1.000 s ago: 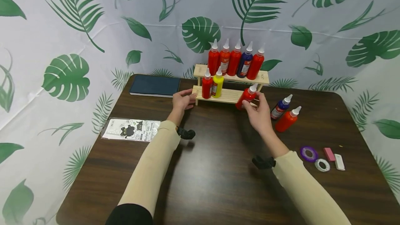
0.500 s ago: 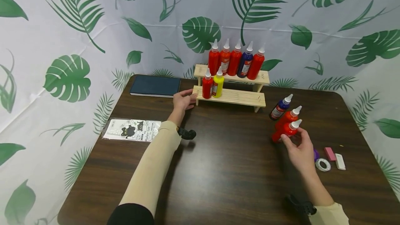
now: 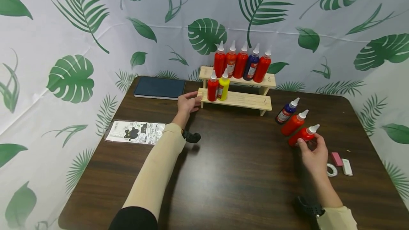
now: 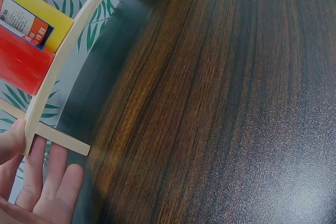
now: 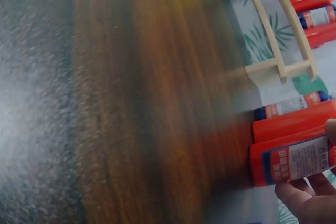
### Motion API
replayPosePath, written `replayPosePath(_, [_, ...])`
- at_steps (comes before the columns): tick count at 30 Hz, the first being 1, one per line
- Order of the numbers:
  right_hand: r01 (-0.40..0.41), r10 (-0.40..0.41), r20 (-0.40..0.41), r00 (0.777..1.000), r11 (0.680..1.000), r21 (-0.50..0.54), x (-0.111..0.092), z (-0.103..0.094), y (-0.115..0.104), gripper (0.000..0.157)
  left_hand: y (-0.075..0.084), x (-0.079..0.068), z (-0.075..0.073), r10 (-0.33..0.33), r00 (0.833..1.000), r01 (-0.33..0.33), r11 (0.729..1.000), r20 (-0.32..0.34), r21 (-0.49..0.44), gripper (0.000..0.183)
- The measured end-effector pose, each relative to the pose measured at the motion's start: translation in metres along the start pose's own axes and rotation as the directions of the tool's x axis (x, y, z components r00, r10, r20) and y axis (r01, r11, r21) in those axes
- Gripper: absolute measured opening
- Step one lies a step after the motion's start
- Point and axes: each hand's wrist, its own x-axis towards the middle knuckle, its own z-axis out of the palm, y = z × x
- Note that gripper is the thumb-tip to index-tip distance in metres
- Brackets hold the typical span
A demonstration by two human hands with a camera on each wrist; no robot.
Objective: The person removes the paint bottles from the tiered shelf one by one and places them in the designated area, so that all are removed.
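Observation:
My right hand holds a red paint bottle with a white nozzle, thumb on one side and fingers on the other. The bottle is at the table's right, beside another red bottle and a dark blue one. In the right wrist view its label faces the camera. My left hand pinches the left end of the two-step wooden rack, thumb above the lower shelf and fingers below. On that shelf stand a red bottle and a yellow bottle.
Several red bottles and a dark blue one line the upper step. A dark book and a packaged ruler set lie left. Near the right hand are a white tape roll, a pink eraser and a white block.
My right hand has carried the red bottle from the lower shelf's right end to the right, beside the bottles on the table. My left hand has stayed on the rack.

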Motion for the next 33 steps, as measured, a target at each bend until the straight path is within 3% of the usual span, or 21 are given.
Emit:
replayPosePath(13, [-0.044,0.044,0.018,0.999,0.999,0.024,0.000,0.001,-0.002,0.057,0.001,-0.002,-0.001,0.009,1.000,-0.009,1.000,0.006,-0.012,0.031])
replayPosePath(17, [-0.041,0.043,-0.033,0.999,0.997,0.065,-0.002,-0.005,-0.015,0.056,0.002,-0.002,-0.001,0.006,1.000,-0.006,1.000,0.007,-0.009,0.031])
replayPosePath(20, [0.061,-0.045,-0.127,0.991,0.990,0.129,-0.006,-0.011,-0.031,0.053,0.003,-0.002,0.000,-0.002,1.000,0.002,1.000,0.004,-0.004,0.030])
replayPosePath(22, [0.198,-0.164,-0.213,0.963,0.968,0.153,-0.011,-0.015,-0.046,0.051,0.003,-0.002,0.001,-0.003,1.000,0.003,1.000,0.003,-0.003,0.030])
replayPosePath(25, [0.423,-0.359,-0.319,0.877,0.892,0.160,-0.021,-0.018,-0.079,0.046,0.003,-0.002,0.002,0.002,1.000,-0.002,1.000,0.003,0.001,0.030])
replayPosePath(27, [0.542,-0.472,-0.327,0.819,0.823,0.169,-0.030,-0.016,-0.105,0.043,0.003,-0.002,0.002,0.008,1.000,-0.008,1.000,0.005,0.005,0.031])
replayPosePath(29, [0.597,-0.543,-0.264,0.797,0.775,0.207,-0.037,-0.008,-0.128,0.044,0.002,-0.002,0.002,0.014,1.000,-0.014,1.000,0.006,0.007,0.031])
replayPosePath(30, [0.604,-0.568,-0.206,0.797,0.766,0.219,-0.037,-0.002,-0.135,0.046,0.002,-0.002,0.002,0.015,1.000,-0.015,1.000,0.005,0.008,0.031])
replayPosePath(33, [0.571,-0.589,0.009,0.808,0.787,0.234,-0.030,0.026,-0.141,0.054,0.000,-0.003,0.002,0.003,1.000,-0.003,1.000,0.006,0.008,0.031])
